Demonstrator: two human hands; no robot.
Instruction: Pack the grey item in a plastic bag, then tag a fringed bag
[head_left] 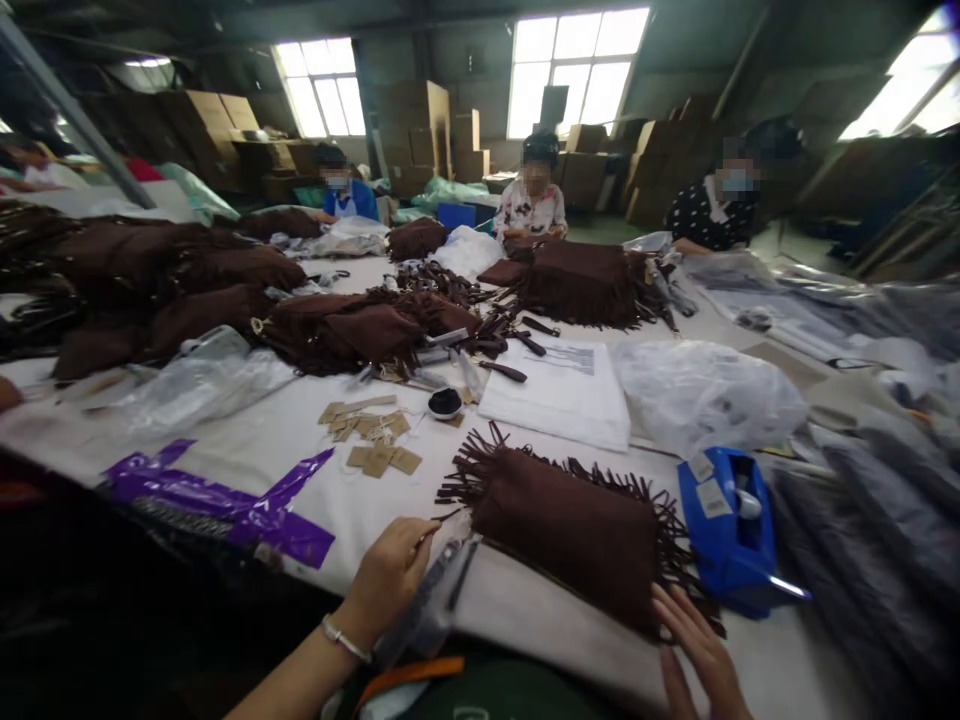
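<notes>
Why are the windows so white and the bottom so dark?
In the head view, daylight overexposes the windows to plain white glare, while the near table edge lies in shadow; the wide lens bends the edges, and the left hand and right hand look slightly soft beside the fringed brown bag.

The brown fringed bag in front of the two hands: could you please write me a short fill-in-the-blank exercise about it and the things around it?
1. The fringed bag is ____ in colour.
2. The tape dispenser to the right of the bag is ____.
3. The right hand rests at the bag's near edge, while the left hand wears a ____ at its wrist.
4. The plastic strips lying left of the bag are ____.

Missing words: brown; blue; bracelet; purple
</notes>
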